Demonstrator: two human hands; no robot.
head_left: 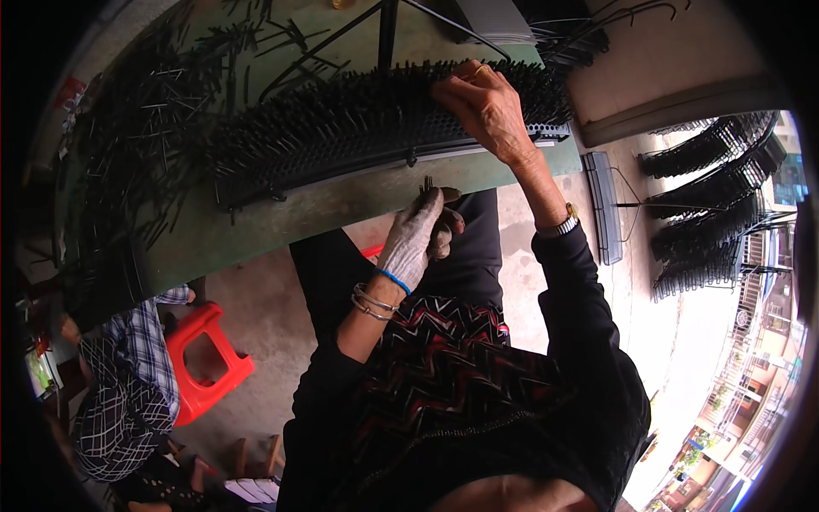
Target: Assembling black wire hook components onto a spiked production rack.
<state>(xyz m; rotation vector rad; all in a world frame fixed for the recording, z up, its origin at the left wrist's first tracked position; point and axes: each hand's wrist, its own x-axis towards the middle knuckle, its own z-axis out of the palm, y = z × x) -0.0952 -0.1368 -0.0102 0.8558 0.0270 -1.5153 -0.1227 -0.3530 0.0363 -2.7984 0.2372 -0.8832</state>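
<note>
A long black perforated rack [341, 158] lies across the green table in front of me, packed with upright thin black rods [341, 107]. Over its right part, my bare right hand [485, 111] is closed in a pinch at the tops of the rods; what its fingertips hold is hidden. My left hand [420, 224], in a pale work glove with dark fingertips, is closed just off the table's near edge. A small bunch of thin black rods [428, 183] sticks up from its fingers.
Loose black rods [153, 111] lie heaped on the left of the green table [341, 213]. Filled black racks [712, 205] hang at the right, near another black rack [604, 207]. A red plastic stool [209, 363] and a person in a checked sleeve [128, 375] are at lower left.
</note>
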